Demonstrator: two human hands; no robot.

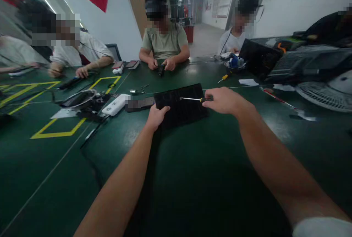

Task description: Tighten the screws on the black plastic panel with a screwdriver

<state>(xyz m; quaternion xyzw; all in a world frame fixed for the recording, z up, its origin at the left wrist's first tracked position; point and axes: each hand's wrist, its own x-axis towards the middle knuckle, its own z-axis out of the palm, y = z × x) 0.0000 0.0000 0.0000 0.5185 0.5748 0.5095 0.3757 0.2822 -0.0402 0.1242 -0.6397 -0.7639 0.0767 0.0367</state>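
Note:
A flat black rectangular panel (183,114) is held slightly tilted above the green table, its surface marked with faint ridges. My left hand (157,116) grips its left edge, thumb on the face and the other fingers mostly hidden behind. In my right hand (224,100) is a screwdriver (191,99) with a black and yellow handle, closed in the fingers. The shaft points left across the panel, and its tip appears at the panel's middle; whether it touches cannot be made out. A dark phone-like slab (140,104) lies just left of the panel.
Left on the green table (192,178) are a white power bank (117,105) and a heap of dark parts (85,101). A yellow screwdriver (224,77), a white fan grille (324,92) and black casings (261,59) sit to the right. Several people work around the table.

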